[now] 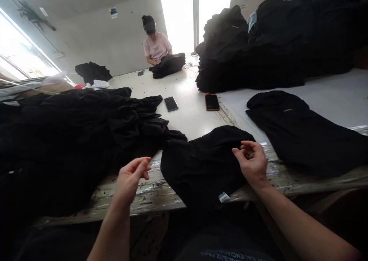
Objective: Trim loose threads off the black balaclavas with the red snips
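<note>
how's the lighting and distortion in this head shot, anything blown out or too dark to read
Head view: the doorway and left window are blown out white; the black garment between the left hand and right hand loses fold detail; wide-angle lens bends the table edge.

— Worn on the arms? 
— Nothing: left hand and right hand bare, forearms bare, without sleeves, rings or watch. 
— And at six o'clock? 
— Dark top with pale printed lettering, upside down, cut off by the bottom edge, too blurred to read.
</note>
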`<state>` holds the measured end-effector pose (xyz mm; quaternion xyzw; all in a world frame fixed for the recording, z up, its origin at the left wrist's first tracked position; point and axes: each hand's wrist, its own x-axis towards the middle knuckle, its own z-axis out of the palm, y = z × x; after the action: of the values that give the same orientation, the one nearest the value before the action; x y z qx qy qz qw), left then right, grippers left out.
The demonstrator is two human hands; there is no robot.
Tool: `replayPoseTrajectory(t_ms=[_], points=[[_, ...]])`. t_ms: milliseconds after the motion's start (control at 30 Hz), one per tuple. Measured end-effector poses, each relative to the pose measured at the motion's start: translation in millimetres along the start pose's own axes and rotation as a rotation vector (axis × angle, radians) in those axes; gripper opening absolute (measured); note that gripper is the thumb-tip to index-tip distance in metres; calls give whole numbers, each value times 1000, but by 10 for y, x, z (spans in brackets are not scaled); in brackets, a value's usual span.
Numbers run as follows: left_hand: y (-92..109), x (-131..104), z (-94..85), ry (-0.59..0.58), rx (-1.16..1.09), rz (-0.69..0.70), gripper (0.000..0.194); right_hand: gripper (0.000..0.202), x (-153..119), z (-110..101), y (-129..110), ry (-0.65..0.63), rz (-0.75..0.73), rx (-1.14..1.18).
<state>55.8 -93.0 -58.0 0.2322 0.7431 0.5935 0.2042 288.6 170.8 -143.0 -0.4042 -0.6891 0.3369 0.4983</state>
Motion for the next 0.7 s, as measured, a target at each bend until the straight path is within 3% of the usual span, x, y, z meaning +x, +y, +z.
replayPoseTrajectory(t_ms=[167,267,333,400,500,600,700], points=[[-221,245,469,-15,227,8,28,36,336,-152,-12,102,-18,-185],[-282,412,713,-36,244,53,14,36,549,-210,93,-120,-18,-356],[-216,495,801,-79,226,88,18,21,657,-227,151,-262,-27,-395],[-21,553,818,-127,166,118,26,10,757,-251,138,-258,-29,-382],[475,575,759,-141,12,175,30,16,922,-323,-47,-49,-21,-360],[953,482,739,-153,-295,232,30,27,1092,-417,-297,144,-49,-315],[1054,317,860,-223,-533,173,31,29,1184,-478,-403,135,-100,-324]])
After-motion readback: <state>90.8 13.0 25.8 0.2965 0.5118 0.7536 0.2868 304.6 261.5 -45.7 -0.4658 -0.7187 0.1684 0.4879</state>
